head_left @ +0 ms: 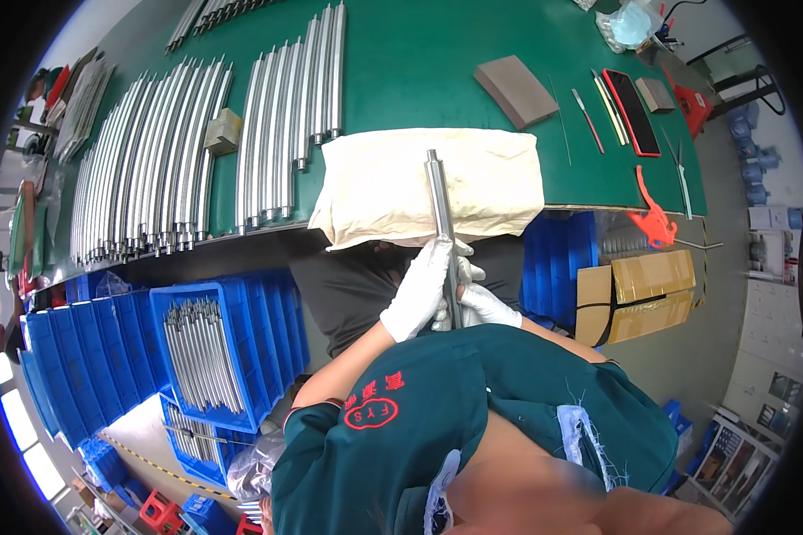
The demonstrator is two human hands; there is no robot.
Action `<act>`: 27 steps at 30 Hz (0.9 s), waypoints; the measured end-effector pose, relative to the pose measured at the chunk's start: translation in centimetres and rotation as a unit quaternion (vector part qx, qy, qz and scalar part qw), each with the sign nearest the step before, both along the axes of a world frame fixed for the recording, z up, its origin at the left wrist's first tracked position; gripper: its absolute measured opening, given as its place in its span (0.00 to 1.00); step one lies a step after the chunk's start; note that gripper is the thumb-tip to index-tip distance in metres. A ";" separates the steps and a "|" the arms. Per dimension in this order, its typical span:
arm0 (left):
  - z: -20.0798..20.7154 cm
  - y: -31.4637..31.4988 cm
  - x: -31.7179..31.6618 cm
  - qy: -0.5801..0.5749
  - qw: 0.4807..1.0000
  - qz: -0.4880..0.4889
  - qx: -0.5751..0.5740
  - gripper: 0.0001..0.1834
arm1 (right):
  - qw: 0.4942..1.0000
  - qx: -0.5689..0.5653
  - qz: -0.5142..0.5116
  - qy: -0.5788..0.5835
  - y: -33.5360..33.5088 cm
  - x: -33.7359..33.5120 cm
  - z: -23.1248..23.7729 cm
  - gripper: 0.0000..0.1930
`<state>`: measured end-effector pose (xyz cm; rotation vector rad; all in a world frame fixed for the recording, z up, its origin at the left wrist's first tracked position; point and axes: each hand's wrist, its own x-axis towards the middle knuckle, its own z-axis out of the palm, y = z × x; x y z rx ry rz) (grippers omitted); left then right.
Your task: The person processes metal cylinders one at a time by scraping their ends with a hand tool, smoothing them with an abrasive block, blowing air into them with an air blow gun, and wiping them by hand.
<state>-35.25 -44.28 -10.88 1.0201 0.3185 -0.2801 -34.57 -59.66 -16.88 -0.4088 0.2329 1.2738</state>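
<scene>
A shiny metal shaft [440,201] with a narrower stepped end points away from me, its far part over a cream cloth [366,169] at the front edge of the green table. Its near end reaches back toward my chest. My left hand [421,287], in a white glove, is closed round the shaft from the left, just off the table edge. My right hand [484,301], also gloved in white, grips it from the right, with some fingers behind the shaft and partly hidden.
Rows of metal shafts [152,160] lie on the table's left, beside a small block [224,132]. At right are a brown block [516,92], a red-edged phone [632,112], thin tools and an orange-handled tool [653,218]. Blue crates [272,334] and a cardboard box [638,294] stand below.
</scene>
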 end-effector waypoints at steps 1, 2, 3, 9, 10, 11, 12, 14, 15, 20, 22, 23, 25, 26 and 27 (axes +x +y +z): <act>0.2 0.0 0.0 0.005 1.000 0.002 0.007 0.23 | 1.000 -0.015 0.004 -0.024 0.0 0.1 0.0 0.19; 0.2 0.0 0.0 0.005 1.000 0.002 0.006 0.23 | 0.998 -0.030 0.008 -0.048 -0.1 0.1 0.1 0.18; 0.2 0.2 0.0 0.010 1.000 -0.010 0.000 0.23 | 0.998 -0.031 0.007 -0.048 -0.2 0.4 0.2 0.18; -1.2 -0.2 -0.1 -0.015 0.998 0.008 -0.060 0.24 | 0.498 -0.247 0.393 -0.732 -1.5 8.2 12.7 0.20; -1.2 -0.2 -0.1 -0.028 0.998 0.013 -0.052 0.24 | 0.552 -0.240 0.287 -0.745 -1.9 9.5 14.7 0.18; -1.2 -0.2 0.1 -0.029 0.998 0.010 -0.055 0.24 | 0.556 -0.274 0.137 -0.773 -2.1 10.5 15.0 0.15; -1.1 -0.3 0.2 -0.026 0.998 0.006 -0.054 0.24 | 0.552 -0.377 -0.006 -0.744 -1.6 11.5 15.9 0.15; -0.9 -0.4 0.3 -0.025 0.998 0.002 -0.051 0.24 | 0.316 -0.440 -0.145 -0.828 -0.6 16.1 15.5 0.21; -0.7 -0.4 0.4 -0.026 0.999 -0.003 -0.047 0.24 | 0.144 -0.523 -0.107 -0.833 -0.4 18.3 14.8 0.26; -0.4 -0.2 0.4 -0.013 0.998 -0.012 -0.066 0.24 | 0.084 -0.654 0.086 -0.747 0.7 22.0 13.5 0.42; -0.6 0.0 0.4 -0.029 0.997 -0.024 -0.072 0.24 | 0.096 -0.644 0.085 -0.754 0.9 22.1 14.2 0.39; -0.6 0.0 0.3 -0.029 0.997 -0.023 -0.073 0.24 | 0.109 -0.636 0.083 -0.760 1.0 22.2 14.8 0.36; -0.5 0.1 0.4 -0.032 0.996 -0.029 -0.083 0.24 | 0.212 -0.568 0.025 -0.795 0.8 21.1 16.3 0.32; -0.6 0.1 0.3 -0.030 0.996 -0.026 -0.084 0.24 | 0.314 -0.489 -0.033 -0.813 0.8 20.3 17.1 0.29; -0.7 0.2 0.3 -0.034 0.995 -0.026 -0.092 0.23 | 0.355 -0.395 -0.019 -0.847 1.0 19.6 18.2 0.26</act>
